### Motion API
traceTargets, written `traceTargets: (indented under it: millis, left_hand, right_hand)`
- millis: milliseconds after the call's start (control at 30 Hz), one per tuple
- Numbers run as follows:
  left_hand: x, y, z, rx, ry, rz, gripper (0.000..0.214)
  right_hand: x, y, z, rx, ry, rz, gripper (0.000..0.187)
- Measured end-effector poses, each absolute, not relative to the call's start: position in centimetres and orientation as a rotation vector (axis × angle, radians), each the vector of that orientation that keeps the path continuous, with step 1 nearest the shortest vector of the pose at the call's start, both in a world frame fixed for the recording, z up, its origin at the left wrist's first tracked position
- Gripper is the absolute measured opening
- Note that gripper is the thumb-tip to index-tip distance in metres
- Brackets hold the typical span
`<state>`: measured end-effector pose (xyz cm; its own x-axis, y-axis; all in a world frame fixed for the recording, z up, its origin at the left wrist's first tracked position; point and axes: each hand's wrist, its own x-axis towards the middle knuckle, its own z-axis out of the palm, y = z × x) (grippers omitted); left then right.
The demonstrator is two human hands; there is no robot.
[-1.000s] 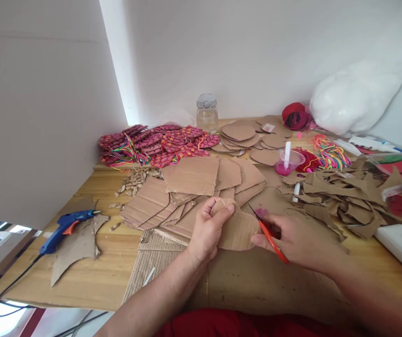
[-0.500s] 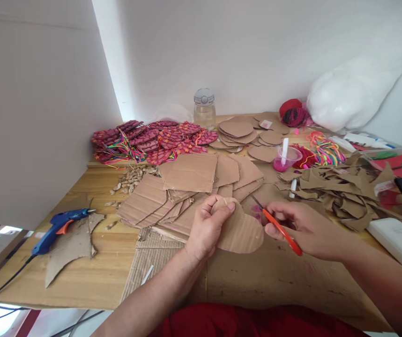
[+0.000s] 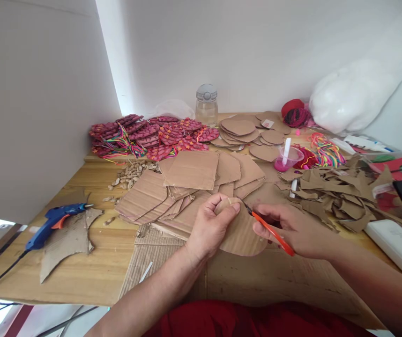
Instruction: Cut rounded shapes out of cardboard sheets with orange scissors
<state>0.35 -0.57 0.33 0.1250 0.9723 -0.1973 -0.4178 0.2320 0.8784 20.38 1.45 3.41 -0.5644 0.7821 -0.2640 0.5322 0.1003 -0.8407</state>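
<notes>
My left hand pinches a rounded piece of cardboard by its upper left edge, thumb on top. Fingers of my right hand are closed around the orange handles of a pair of scissors. The dark blades point up and left and meet the cardboard's upper edge close to my left thumb; how far apart the blades are I cannot tell. Just beyond my hands lies a pile of cut cardboard sheets.
At left, a blue glue gun rests by a cardboard scrap. Cardboard offcuts heap up at right beside a white box. Further back are patterned red pieces, a jar, cardboard rounds and a pink cup.
My right hand has moved left with the scissors, bringing the blades from beside the cardboard onto its upper edge. My left hand still grips the piece, and the view has shifted slightly.
</notes>
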Motion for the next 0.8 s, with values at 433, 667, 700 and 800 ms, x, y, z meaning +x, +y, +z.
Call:
traceTargets:
  millis: [433,667,700,800]
  left_hand:
    - [0.40,-0.54,0.23,0.743,0.931,1.157,0.026]
    - [0.32,-0.60,0.25,0.744,0.944,1.134,0.027]
    - [0.31,-0.60,0.24,0.741,0.944,1.132,0.027]
    - [0.33,-0.61,0.24,0.744,0.938,1.124,0.026]
  right_hand:
    - [20.23,1.26,3.19,-1.318,-2.087,1.461,0.032]
    - [20.34,1.40,3.41,-1.325,-2.128,1.452,0.031]
    - [20.39,1.41,3.43,-1.330,-2.145,1.444,0.031]
    - [20.48,1.40,3.45,-1.366,-2.105,1.359,0.035]
